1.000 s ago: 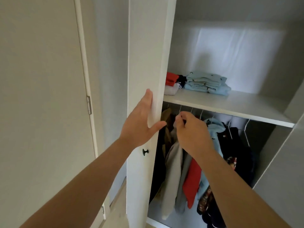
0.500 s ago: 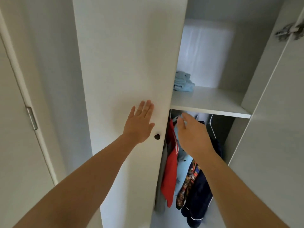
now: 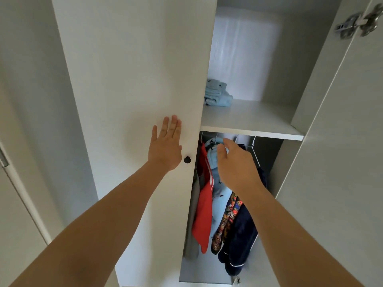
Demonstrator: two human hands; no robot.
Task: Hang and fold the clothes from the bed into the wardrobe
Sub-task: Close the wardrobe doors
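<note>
Left hand [image 3: 165, 145] lies flat and open on the wardrobe door [image 3: 132, 90], right hand [image 3: 236, 162] curls at the light blue garment [image 3: 219, 189] hanging under the shelf [image 3: 248, 121], can't tell if it's gripping, and it looks soft, light, floppy stuff so I'd grab it by the shoulders.

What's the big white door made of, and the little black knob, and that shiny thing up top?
Door: likely laminated or painted board, smooth matte white.
Knob: matte black, plastic or metal, cannot tell.
Hinge: metal, bright silvery glints.
</note>
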